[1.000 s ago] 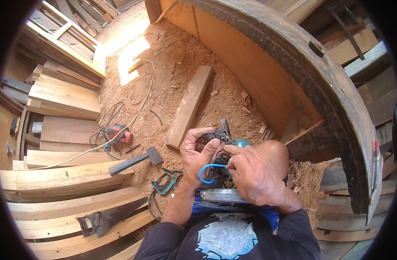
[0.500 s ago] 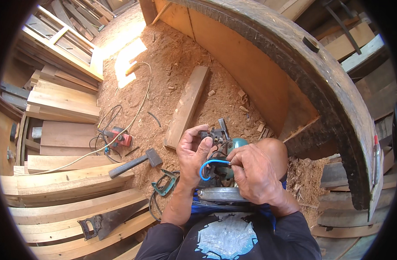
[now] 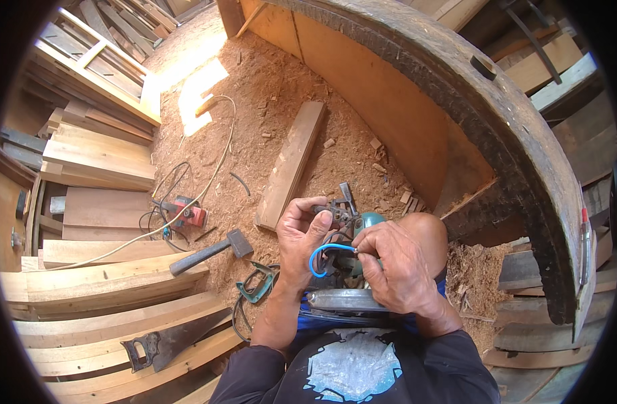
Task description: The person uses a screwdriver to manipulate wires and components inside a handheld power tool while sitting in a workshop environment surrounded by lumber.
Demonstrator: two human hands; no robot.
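Pinching the end of a blue wire (image 3: 335,246) between thumb and finger, my right hand (image 3: 397,266) sits over my lap; my left hand (image 3: 305,236) is half curled, thumb and fingers around a dark metal part (image 3: 336,214). Below them lies a green power tool (image 3: 369,221), and a metal plate (image 3: 345,300) lies across my lap nearer my body. Just left of my forearm are a teal handle piece (image 3: 256,289) and its black cord; beyond it lies a hammer (image 3: 238,243), its handle reaching to the boards (image 3: 99,277). A red power tool (image 3: 188,211) sits farther out among tangled leads. Ahead, a plank (image 3: 293,161) slants away from me. A handsaw (image 3: 177,343) rests on the boards at lower left. On my right, the dark edge of a big curved wooden piece (image 3: 483,128) comes down close past my knee, hemming that side. Between it and the stacked boards, the shavings-covered floor (image 3: 254,128) runs forward toward the sunlit patch.
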